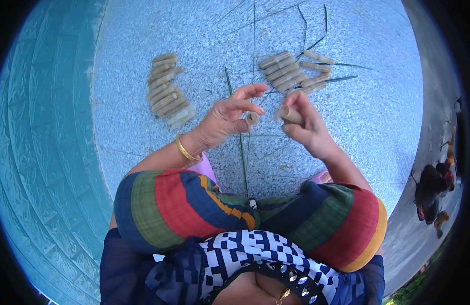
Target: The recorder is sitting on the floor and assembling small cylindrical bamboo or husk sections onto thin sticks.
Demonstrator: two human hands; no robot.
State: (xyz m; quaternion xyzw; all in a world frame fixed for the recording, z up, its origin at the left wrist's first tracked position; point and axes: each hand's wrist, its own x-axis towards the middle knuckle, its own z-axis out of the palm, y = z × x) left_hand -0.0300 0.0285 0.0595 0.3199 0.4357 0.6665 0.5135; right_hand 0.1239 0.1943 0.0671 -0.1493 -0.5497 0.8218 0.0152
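Note:
In the middle, above my knees, both hands are raised close together. My left hand (227, 114), with a gold bangle at the wrist, pinches a small tan roll (252, 118) between thumb and fingers; its round end faces up. Just to the right, my right hand (311, 127) holds another short, hollow-looking tan roll (292, 116) by thumb and fingertips. The two rolls are apart. Beyond my left hand lies a curved row of similar rolls (163, 84). A second stack of rolls (283, 71) sits beyond my right hand, with several looser rolls (314, 66) beside it.
Long green blades (242, 157) lie on the speckled stone floor (357, 127), one running between my knees. Striped cloth (169, 208) covers my knees. Teal, tile-patterned surface (47, 127) borders the left. Several chickens (434, 185) stand at the far right on grey ground.

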